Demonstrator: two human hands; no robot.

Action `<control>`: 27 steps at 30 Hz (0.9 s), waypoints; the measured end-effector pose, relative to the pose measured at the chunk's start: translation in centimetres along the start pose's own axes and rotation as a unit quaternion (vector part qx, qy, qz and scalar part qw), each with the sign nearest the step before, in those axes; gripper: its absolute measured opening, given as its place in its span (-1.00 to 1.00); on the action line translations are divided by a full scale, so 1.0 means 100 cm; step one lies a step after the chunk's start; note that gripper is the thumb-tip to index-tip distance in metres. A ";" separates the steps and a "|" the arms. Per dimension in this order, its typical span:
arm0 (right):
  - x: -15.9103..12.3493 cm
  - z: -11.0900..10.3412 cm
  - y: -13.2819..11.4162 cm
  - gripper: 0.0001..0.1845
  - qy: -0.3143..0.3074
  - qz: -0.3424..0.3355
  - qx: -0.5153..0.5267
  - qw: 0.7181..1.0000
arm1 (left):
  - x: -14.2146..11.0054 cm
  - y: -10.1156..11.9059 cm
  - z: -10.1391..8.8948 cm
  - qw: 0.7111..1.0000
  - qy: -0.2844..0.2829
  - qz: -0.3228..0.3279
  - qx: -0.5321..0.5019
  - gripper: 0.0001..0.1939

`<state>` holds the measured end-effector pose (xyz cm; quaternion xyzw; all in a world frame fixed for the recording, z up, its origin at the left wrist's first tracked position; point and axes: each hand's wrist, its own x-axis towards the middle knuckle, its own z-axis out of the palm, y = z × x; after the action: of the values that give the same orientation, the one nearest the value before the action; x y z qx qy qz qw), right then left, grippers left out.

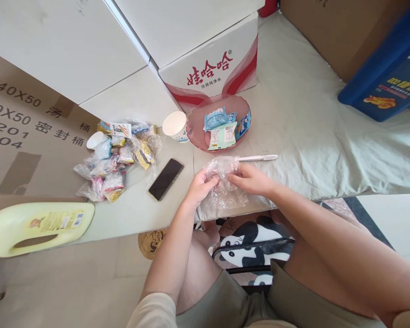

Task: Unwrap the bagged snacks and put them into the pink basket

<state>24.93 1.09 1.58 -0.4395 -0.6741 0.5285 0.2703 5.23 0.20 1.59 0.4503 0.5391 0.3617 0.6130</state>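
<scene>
You hold the crinkled clear plastic (228, 195) over the near edge of the counter (293, 114), each grip closed on it, left hand (201, 186) and right hand (248, 177) opposite, likely to steady both sides; your forearms angle inward, thumbs on top, facing each other

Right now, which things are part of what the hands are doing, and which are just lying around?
In use:
clear plastic
left hand
right hand

Seemingly just lying around:
pen
phone
bowl
cup beside the bowl
packet pile
yellow jug
</scene>
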 end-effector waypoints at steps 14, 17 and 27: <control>-0.001 0.002 -0.002 -0.82 0.009 -0.005 -0.035 0.999 | -0.001 0.003 0.005 0.998 -0.003 0.019 0.055 -0.63; -0.001 0.000 -0.003 -0.83 0.016 -0.012 -0.015 1.000 | -0.002 0.004 0.004 0.999 0.004 0.021 0.046 -0.58; -0.001 -0.007 -0.006 -0.83 0.065 0.016 0.086 0.994 | 0.003 0.000 -0.011 0.997 0.073 0.016 -0.024 -0.47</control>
<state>25.41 1.29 2.42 -0.4589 -0.6001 0.5592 0.3416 4.22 0.67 1.48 0.4162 0.5666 0.4163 0.5766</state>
